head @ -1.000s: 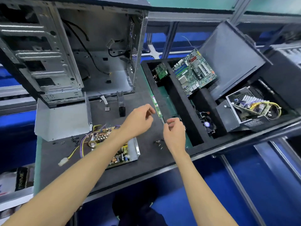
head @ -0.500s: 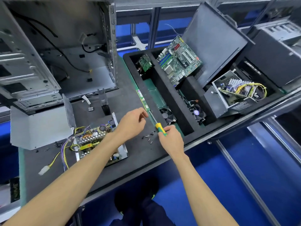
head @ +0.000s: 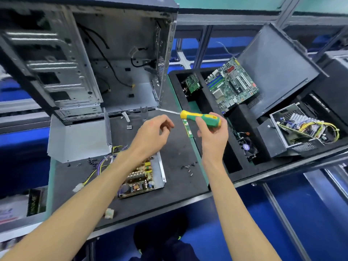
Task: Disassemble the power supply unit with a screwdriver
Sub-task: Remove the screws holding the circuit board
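The power supply unit [head: 148,178] lies opened on the black mat, its circuit board bare in a metal tray, with coloured wires trailing left. Its grey metal cover [head: 79,137] rests to the left of it. My right hand [head: 212,134] grips a green and yellow screwdriver [head: 200,117] in the air, its shaft pointing left toward the case. My left hand [head: 152,134] hovers above the unit, fingers curled loosely, holding nothing. Several loose screws [head: 189,167] lie on the mat right of the unit.
An empty computer case [head: 79,59] stands open at the back left. A black foam tray [head: 190,113] on the right holds a motherboard [head: 231,85], a small board, a fan [head: 246,147] and another power supply [head: 297,130]. A white connector [head: 109,213] lies near the front edge.
My right hand has lifted the screwdriver off the mat and now holds it raised by the handle. My left hand has drawn away from the screws and hangs over the unit.
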Tool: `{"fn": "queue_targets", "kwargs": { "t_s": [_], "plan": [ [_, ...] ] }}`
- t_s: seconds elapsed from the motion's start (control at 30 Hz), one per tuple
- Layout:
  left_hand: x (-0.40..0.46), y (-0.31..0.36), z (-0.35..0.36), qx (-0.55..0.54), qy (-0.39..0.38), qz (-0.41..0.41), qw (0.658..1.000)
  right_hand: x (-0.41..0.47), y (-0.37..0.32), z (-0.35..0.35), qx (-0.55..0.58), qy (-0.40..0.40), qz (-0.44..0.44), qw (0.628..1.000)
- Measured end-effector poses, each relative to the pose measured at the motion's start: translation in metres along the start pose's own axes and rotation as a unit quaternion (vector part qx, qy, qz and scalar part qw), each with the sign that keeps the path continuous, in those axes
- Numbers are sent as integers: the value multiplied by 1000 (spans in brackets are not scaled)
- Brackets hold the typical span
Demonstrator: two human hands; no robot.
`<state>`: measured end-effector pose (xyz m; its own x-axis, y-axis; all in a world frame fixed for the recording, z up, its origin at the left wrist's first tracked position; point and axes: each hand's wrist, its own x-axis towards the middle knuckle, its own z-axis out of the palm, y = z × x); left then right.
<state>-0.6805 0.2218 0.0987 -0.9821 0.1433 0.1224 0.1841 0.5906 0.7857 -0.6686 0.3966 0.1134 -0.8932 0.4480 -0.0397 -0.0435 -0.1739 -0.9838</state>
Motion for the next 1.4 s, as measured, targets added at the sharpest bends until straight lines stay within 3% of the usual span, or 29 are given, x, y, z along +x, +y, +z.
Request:
{"fn": "queue_targets", "kwargs": {
  "t_s": [0.23, 0.37, 0.5, 0.77, 1.1, 1.4],
  "plan": [
    [-26, -28, -47, 56, -11, -43, 997, -7, -5, 53, 157, -39, 87, 983],
    [-40, -41, -53, 127, -62, -69, 988, -20, -6, 76, 226, -77, 98, 966],
    [-51, -53, -45, 225, -127, -35, 965, -32, 0, 89, 162, -120, 89, 975],
    [-43, -57, -26, 341, -139, -3, 930, -50, 19, 88, 22, -219, 40, 975],
    [-36, -59, -12, 298, -124, -16, 946, -56, 32, 71, 13, -210, 61, 976],
    [-36, -65, -3, 290, -50, -21, 956, -52, 19, 69, 26, -210, -6, 977]
  ]
}}
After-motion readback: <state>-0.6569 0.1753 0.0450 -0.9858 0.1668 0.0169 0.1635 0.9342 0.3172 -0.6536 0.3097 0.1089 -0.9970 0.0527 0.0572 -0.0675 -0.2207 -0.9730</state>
